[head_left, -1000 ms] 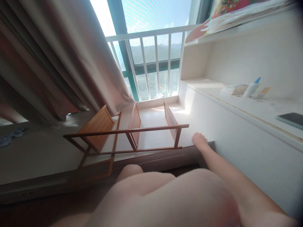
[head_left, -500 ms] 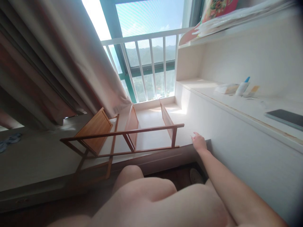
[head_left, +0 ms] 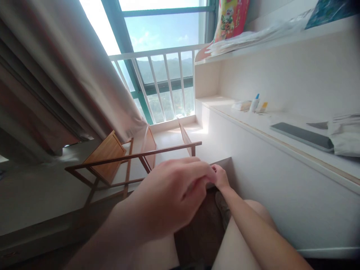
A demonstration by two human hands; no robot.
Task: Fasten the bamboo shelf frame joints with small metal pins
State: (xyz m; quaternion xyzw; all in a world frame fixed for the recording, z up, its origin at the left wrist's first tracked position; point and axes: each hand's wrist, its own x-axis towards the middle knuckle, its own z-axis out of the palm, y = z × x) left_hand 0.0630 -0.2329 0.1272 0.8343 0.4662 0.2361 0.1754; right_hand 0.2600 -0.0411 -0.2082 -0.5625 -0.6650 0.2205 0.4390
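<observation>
1 brown, open-framed wooden rack point(head_left: 142, 154) runs crosswise beyond the left hand point(head_left: 171, 195), seemingly nearer it than the right hand point(head_left: 221, 178), both grips' closure unclear.

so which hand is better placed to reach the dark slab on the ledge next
Probably the right hand: it shows nearer the dark slab, while the left hand sits farther left.

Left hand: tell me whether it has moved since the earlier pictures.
Yes. The left hand has come up into view, now covering part of the wooden rack.
</observation>
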